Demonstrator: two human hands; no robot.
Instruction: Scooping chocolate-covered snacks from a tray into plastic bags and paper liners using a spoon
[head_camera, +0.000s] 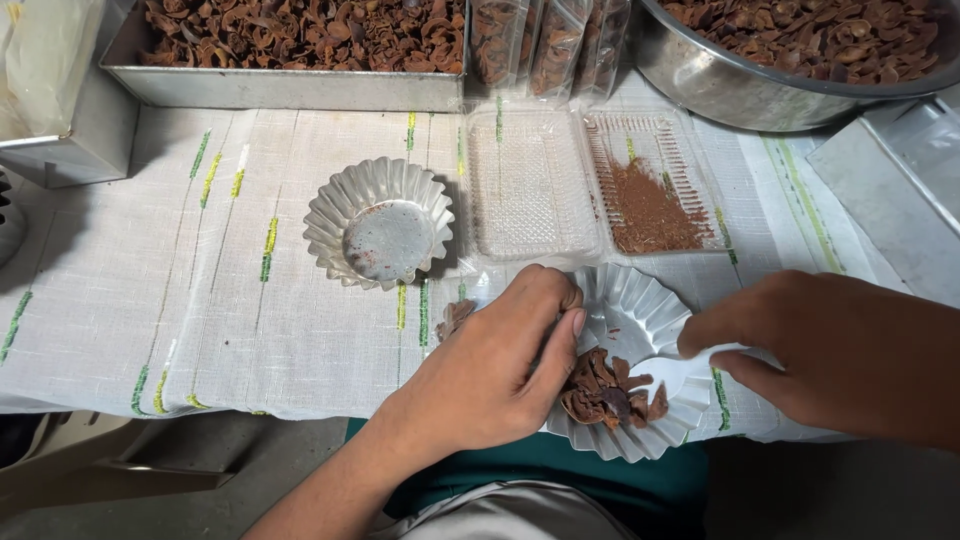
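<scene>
My left hand (505, 365) rests on the near rim of a fluted metal dish (640, 310) at the table's front edge, fingers curled against a small heap of brown dried pieces (605, 390) inside it. My right hand (835, 350) pinches the handle of a white plastic spoon (665, 372), whose bowl lies in the dish beside the heap. A second fluted metal dish (380, 225), holding nothing but reddish specks, stands further back to the left.
An open clear plastic clamshell (530, 185) lies behind the dishes, its right half holding reddish-brown powder (650, 210). A metal tray (290, 85) and a steel bowl (720, 85) of brown dried pieces stand at the back, with filled clear packets (550, 45) between them. A white cloth (150, 280) covers the table.
</scene>
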